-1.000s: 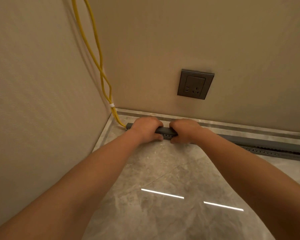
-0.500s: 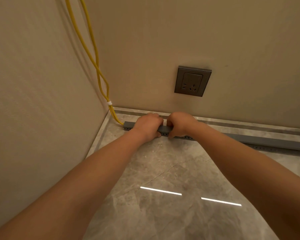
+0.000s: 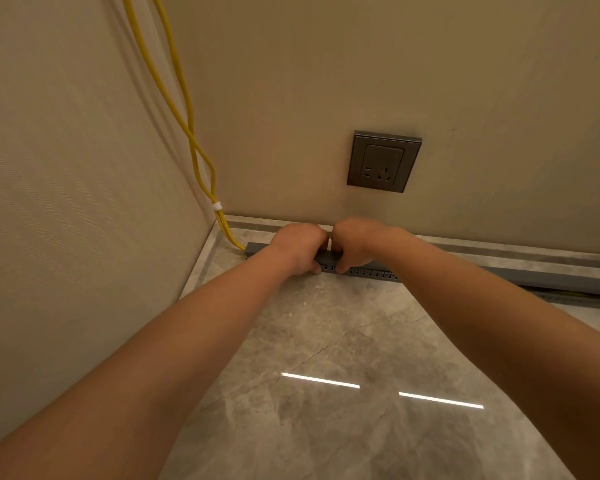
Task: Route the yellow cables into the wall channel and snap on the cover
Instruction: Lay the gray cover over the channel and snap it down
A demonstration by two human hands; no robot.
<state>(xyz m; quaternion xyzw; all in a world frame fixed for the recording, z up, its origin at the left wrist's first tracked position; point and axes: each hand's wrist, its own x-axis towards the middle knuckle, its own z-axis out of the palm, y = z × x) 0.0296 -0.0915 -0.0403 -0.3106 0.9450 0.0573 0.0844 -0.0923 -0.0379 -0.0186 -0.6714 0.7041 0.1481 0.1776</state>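
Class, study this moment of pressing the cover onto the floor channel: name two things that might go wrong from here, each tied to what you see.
1. At the far right a yellow cable shows beneath the cover, which seems unseated there; pressing down may pinch it.
2. The left hand and right hand press close together near the corner, so the long right stretch may stay unclipped or spring up.
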